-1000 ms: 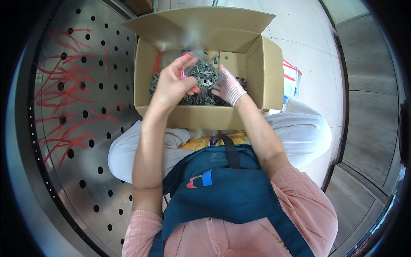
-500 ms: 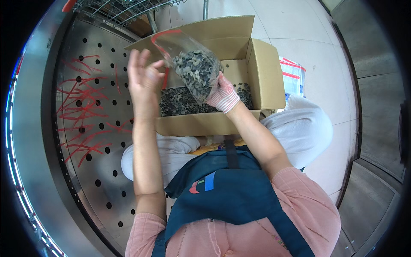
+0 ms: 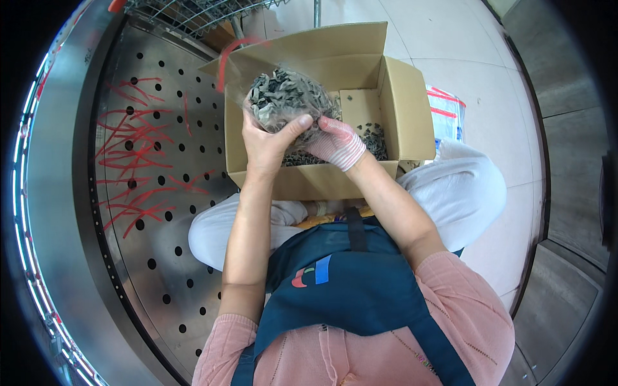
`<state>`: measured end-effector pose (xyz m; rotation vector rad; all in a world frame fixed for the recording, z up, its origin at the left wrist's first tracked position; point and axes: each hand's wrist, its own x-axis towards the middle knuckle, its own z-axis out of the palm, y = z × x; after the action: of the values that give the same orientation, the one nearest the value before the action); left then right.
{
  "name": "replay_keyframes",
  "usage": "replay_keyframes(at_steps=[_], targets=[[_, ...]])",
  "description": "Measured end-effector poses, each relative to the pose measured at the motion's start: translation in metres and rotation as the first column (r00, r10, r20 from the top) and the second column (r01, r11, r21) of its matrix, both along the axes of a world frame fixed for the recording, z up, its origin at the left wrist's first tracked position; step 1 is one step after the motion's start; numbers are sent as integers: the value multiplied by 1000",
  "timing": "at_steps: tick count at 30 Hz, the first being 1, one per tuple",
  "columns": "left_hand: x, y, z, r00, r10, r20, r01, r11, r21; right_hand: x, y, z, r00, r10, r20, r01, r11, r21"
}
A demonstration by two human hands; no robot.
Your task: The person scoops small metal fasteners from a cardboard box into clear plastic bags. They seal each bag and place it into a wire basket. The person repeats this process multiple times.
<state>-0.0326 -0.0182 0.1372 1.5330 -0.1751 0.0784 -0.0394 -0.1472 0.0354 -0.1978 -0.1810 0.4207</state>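
Observation:
Both my hands grip a clear plastic bag [image 3: 286,96] with a red strip along its top edge. Dark grey-green curled flakes fill it; they look like dried black fungus. My bare left hand [image 3: 267,141] cups the bag's left side, its thumb pressed on the front. My right hand [image 3: 338,141], in a red-and-white striped glove, holds the lower right corner. The bag is tilted above an open cardboard box [image 3: 322,183]. More loose dark flakes [image 3: 373,140] lie in the box, partly hidden behind the bag and hands.
At left, a perforated metal panel [image 3: 170,225] carries many thin red strips [image 3: 138,154]. A wire basket [image 3: 199,16] stands beyond the box. Flat clear packages with red strips [image 3: 444,112] lie to the right on the tiled floor [image 3: 476,83]. Metal cabinet doors [image 3: 573,141] line the far right.
My left hand has come from the left, where it was empty and raised, to grip the bag. The bag has shifted slightly and its flakes are bunched closer together.

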Motion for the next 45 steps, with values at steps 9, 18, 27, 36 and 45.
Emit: replay_keyframes(at_steps=[9, 18, 27, 36, 45], targets=[[-6, -1, 19, 999, -40, -32, 42, 996, 74, 2, -6, -20, 984, -23, -178, 39, 995, 89], [12, 27, 60, 928, 64, 366, -122, 983, 138, 12, -6, -52, 876, -114, -469, 169, 983, 77], [46, 69, 78, 931, -257, -260, 365, 688, 628, 14, -15, -70, 905, -79, -418, 77, 997, -22], [48, 35, 12, 961, -245, -129, 247, 549, 798, 63, -33, -107, 786, -154, -599, -233, 823, -517], [39, 29, -74, 996, -67, -60, 87, 543, 836, 89, -99, -167, 881, 138, -453, -272, -635, -723]])
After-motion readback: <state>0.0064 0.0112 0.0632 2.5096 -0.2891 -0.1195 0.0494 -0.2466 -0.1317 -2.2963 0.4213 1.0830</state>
